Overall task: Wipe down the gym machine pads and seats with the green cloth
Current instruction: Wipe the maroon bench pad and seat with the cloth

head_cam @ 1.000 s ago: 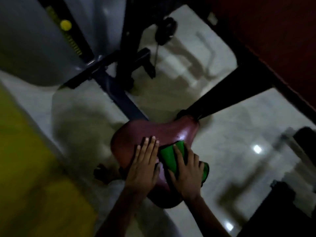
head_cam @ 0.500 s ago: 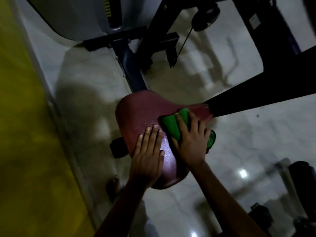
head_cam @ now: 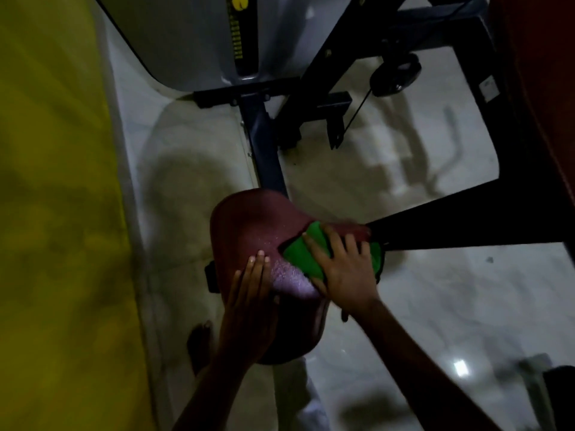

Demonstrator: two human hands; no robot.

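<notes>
Nearest, the left hand (head_cam: 249,293) lies flat, fingers straight, on the rounded maroon seat (head_cam: 249,225); the right hand (head_cam: 345,272) presses the soft green cloth (head_cam: 303,255) against its right edge. Farther off, glossy floor (head_cam: 199,157) lies open around the dark frame (head_cam: 264,141).

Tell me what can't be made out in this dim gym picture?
Head view:
- Maroon padded seat: near end hidden under the left hand and forearm.
- Green cloth: mostly covered by the right hand pressing it.
- Grey weight-stack housing: cut off by the top edge.
- Dark red pad: cut off at right.
- Bottom-right objects: too dark and blurred.
</notes>
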